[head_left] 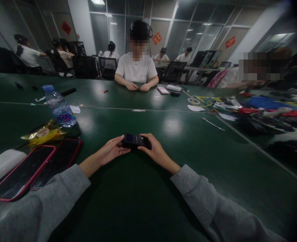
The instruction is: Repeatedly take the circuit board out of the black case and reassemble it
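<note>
Between my two hands is a small black handheld device (135,141) with a little dark screen at its left end and small light marks beside it. My left hand (111,150) grips the left end, thumb on the upper edge and fingers below. Around the right end, my right hand (155,150) is closed with its fingers over the top and the thumb at the near side. The device is held over the green table (128,201); whether it touches the surface I cannot tell.
Two phones in red cases (25,171), a white box-like object (4,164), a yellow packet (44,134) and a plastic bottle (59,106) are on the left. A wrench (213,124) and tangled cables (214,102) lie to the right. Opposite sits a person (137,70).
</note>
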`<state>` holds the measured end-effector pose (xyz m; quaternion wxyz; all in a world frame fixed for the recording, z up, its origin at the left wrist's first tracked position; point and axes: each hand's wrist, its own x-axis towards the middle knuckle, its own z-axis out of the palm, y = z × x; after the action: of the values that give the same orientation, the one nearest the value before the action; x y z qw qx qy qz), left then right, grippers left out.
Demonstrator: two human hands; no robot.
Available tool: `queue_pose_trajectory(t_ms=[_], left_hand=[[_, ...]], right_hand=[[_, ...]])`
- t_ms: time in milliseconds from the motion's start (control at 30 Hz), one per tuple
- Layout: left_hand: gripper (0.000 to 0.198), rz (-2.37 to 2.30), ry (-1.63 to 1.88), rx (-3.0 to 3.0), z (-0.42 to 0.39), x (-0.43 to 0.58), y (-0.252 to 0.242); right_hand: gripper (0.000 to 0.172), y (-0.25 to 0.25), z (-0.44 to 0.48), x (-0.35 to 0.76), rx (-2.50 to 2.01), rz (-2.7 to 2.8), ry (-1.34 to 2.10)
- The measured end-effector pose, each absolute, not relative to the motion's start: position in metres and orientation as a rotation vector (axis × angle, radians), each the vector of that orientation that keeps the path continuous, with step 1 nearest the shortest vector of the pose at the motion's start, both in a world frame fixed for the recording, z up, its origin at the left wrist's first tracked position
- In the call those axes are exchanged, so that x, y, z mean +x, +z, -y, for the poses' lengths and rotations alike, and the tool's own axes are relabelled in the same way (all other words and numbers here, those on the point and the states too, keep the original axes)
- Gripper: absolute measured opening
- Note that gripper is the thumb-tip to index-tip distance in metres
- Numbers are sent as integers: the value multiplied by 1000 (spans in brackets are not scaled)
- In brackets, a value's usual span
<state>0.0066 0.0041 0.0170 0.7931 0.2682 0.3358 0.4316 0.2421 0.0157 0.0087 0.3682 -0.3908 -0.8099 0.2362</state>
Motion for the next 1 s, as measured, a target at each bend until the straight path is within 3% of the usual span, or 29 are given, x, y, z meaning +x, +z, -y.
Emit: queue_pose_trajectory(t_ms=[400, 1000], left_hand=[[40, -734, 919, 579, -1, 7, 24], [36, -747, 928, 533, -6, 6, 16]], right_hand=[[54, 5, -18, 243, -998, 2095, 586], [50, 5, -18, 243, -963, 2099, 539]])
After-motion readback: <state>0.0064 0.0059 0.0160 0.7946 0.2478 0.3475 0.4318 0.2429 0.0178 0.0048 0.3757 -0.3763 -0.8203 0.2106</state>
